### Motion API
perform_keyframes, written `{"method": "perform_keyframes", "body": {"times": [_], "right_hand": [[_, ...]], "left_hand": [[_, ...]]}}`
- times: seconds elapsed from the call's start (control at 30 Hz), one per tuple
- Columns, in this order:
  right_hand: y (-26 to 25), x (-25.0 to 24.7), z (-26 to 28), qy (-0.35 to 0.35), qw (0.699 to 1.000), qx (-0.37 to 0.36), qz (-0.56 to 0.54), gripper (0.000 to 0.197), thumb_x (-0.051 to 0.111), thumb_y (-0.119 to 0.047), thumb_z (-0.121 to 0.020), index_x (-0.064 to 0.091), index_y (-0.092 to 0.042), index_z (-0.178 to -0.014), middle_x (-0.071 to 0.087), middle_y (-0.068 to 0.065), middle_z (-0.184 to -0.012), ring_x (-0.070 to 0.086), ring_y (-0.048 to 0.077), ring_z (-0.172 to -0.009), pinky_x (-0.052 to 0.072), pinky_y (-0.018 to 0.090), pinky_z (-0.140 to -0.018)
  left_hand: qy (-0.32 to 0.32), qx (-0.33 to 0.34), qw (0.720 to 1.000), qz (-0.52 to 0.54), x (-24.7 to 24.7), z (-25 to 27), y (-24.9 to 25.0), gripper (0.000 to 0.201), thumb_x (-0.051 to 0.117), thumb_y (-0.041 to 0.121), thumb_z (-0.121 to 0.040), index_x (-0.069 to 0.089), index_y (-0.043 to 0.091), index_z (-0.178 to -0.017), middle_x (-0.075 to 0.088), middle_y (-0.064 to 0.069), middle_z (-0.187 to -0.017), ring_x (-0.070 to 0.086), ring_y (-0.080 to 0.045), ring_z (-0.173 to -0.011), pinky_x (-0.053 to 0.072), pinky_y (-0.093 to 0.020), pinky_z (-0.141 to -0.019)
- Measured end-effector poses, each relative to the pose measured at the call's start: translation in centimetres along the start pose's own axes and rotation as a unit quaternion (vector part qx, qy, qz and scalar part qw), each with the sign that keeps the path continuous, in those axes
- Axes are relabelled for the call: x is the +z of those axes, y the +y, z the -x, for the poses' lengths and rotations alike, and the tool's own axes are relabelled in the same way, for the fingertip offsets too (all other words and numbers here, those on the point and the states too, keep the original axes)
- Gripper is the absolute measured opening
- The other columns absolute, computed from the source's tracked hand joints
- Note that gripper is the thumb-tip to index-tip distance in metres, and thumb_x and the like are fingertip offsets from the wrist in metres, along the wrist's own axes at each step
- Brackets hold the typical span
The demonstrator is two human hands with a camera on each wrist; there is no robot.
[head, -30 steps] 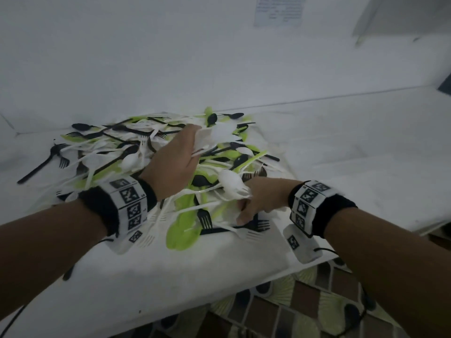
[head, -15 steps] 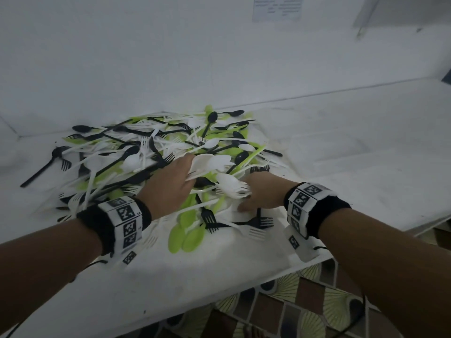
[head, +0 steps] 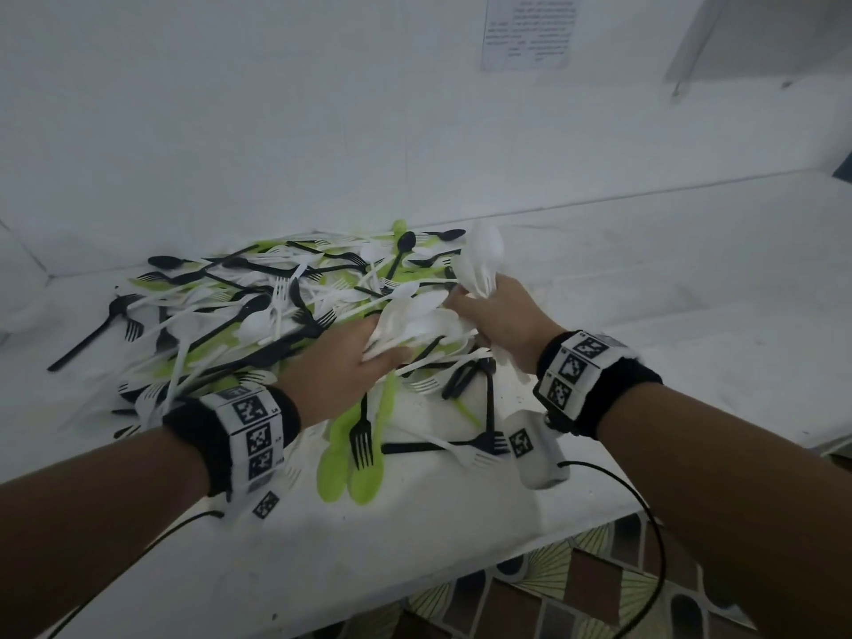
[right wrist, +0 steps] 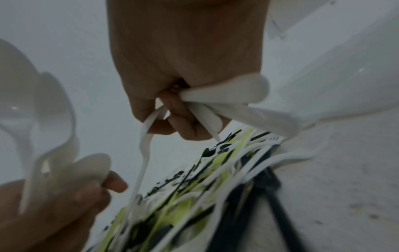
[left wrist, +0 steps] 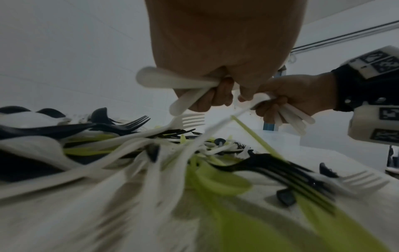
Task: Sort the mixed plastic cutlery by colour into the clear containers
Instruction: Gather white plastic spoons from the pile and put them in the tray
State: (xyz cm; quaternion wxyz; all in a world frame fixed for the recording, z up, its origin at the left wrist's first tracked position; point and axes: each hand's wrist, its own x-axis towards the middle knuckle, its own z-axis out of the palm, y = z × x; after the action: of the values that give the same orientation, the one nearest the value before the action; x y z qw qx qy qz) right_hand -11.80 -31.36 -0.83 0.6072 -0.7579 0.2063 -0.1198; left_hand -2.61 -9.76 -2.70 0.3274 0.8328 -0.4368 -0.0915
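White spoons (head: 482,265) | right hand (head: 500,318) grips, now raised | left hand (head: 343,366) grips more (white)

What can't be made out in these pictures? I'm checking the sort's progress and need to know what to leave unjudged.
- Clear containers: in no view, so nothing sorted can be judged.
- Left hand: head view shows its back; the count of white cutlery it grips is hidden.
- Right hand: its white pieces are blurred in the wrist view.
- Pile: lower layers are covered.
- Wall notice: too small to read.

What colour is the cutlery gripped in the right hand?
White. The right hand grips white cutlery; the head view shows it best.
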Motion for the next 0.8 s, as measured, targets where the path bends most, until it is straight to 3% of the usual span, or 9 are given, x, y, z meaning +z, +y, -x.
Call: {"method": "perform_keyframes", "body": {"times": [0.1, 0.17, 0.23, 0.33, 0.4, 0.53, 0.67, 0.73, 0.8], "right_hand": [[-1.1, 0.4, -0.1, 0.013, 0.998, 0.010, -0.067, 0.015, 0.065, -0.009, -0.085, 0.052, -0.011, -0.078, 0.044, 0.006, -0.063, 0.036, 0.016, -0.050, 0.031, 0.023, -0.044], [-1.6, 0.5, 0.1, 0.003, 0.994, 0.020, -0.108, 0.015, 0.061, -0.010, -0.074, 0.047, -0.014, -0.070, 0.041, 0.001, -0.056, 0.035, 0.014, -0.045, 0.029, 0.021, -0.044], [-1.9, 0.5, 0.2, -0.002, 0.989, 0.042, -0.145, 0.010, 0.058, -0.015, -0.067, 0.048, -0.015, -0.069, 0.042, 0.000, -0.055, 0.035, 0.013, -0.043, 0.029, 0.021, -0.044], [-1.8, 0.3, -0.3, 0.016, 0.983, 0.093, -0.159, 0.017, 0.063, -0.008, -0.084, 0.051, -0.014, -0.073, 0.043, 0.003, -0.060, 0.036, 0.013, -0.044, 0.032, 0.020, -0.044], [-1.6, 0.1, -0.8, 0.007, 0.980, 0.119, -0.157, 0.019, 0.056, -0.003, -0.093, 0.051, -0.012, -0.077, 0.043, 0.006, -0.062, 0.037, 0.014, -0.043, 0.033, 0.019, -0.043], [-1.4, -0.5, -1.3, -0.005, 0.971, 0.151, -0.184, 0.013, 0.052, 0.001, -0.095, 0.053, -0.010, -0.088, 0.045, 0.006, -0.065, 0.038, 0.012, -0.044, 0.033, 0.019, -0.041], [-1.5, -0.8, -1.5, -0.003, 0.957, 0.179, -0.228, 0.017, 0.062, -0.011, -0.096, 0.056, -0.010, -0.080, 0.047, 0.004, -0.064, 0.036, 0.012, -0.044, 0.033, 0.018, -0.038], [-1.5, -1.0, -1.6, -0.009, 0.949, 0.186, -0.254, 0.019, 0.070, -0.030, -0.095, 0.062, -0.013, -0.091, 0.051, 0.003, -0.067, 0.036, 0.013, -0.042, 0.035, 0.020, -0.038], [-1.2, -1.3, -1.8, 0.014, 0.938, 0.195, -0.286, 0.033, 0.073, -0.045, -0.092, 0.062, -0.014, -0.094, 0.051, 0.002, -0.070, 0.035, 0.012, -0.041, 0.036, 0.021, -0.039]], "left_hand": [[0.011, 0.002, 1.000, -0.014, 0.5, -1.1, 0.9, 0.043, 0.062, 0.063, -0.090, 0.056, 0.020, -0.092, 0.059, 0.001, -0.087, 0.056, -0.012, -0.077, 0.044, -0.031, -0.067], [0.034, 0.013, 0.998, -0.053, 1.0, -1.7, 1.5, 0.033, 0.063, 0.054, -0.094, 0.054, 0.024, -0.101, 0.050, 0.006, -0.092, 0.048, -0.010, -0.078, 0.035, -0.029, -0.066], [0.056, 0.012, 0.996, -0.073, 1.3, -2.2, 1.9, 0.038, 0.065, 0.047, -0.095, 0.055, 0.017, -0.116, 0.046, 0.005, -0.101, 0.046, -0.013, -0.084, 0.033, -0.030, -0.068], [0.090, 0.005, 0.994, -0.066, 1.4, -3.0, 1.9, 0.048, 0.067, 0.047, -0.094, 0.052, 0.017, -0.129, 0.043, 0.005, -0.112, 0.050, -0.015, -0.086, 0.035, -0.028, -0.071], [0.092, 0.010, 0.993, -0.079, 1.4, -3.3, 1.7, 0.047, 0.066, 0.046, -0.095, 0.051, 0.019, -0.131, 0.040, 0.007, -0.116, 0.052, -0.015, -0.083, 0.037, -0.028, -0.071], [0.101, 0.030, 0.987, -0.123, 1.1, -3.9, 1.4, 0.038, 0.064, 0.041, -0.098, 0.055, 0.017, -0.127, 0.042, 0.004, -0.119, 0.058, -0.021, -0.084, 0.050, -0.035, -0.072], [0.039, -0.008, 0.994, -0.105, 1.0, -4.7, 1.6, 0.045, 0.058, 0.043, -0.101, 0.059, 0.014, -0.135, 0.057, 0.000, -0.122, 0.060, -0.022, -0.105, 0.046, -0.034, -0.086], [0.011, -0.034, 0.999, -0.033, 1.1, -4.7, 2.1, 0.038, 0.060, 0.043, -0.101, 0.065, 0.012, -0.121, 0.067, -0.005, -0.105, 0.063, -0.022, -0.091, 0.048, -0.036, -0.080], [-0.005, -0.072, 0.992, 0.106, 1.3, -4.6, 3.0, 0.030, 0.064, 0.035, -0.100, 0.064, 0.005, -0.098, 0.057, -0.006, -0.076, 0.051, -0.016, -0.059, 0.043, -0.027, -0.059]]}}
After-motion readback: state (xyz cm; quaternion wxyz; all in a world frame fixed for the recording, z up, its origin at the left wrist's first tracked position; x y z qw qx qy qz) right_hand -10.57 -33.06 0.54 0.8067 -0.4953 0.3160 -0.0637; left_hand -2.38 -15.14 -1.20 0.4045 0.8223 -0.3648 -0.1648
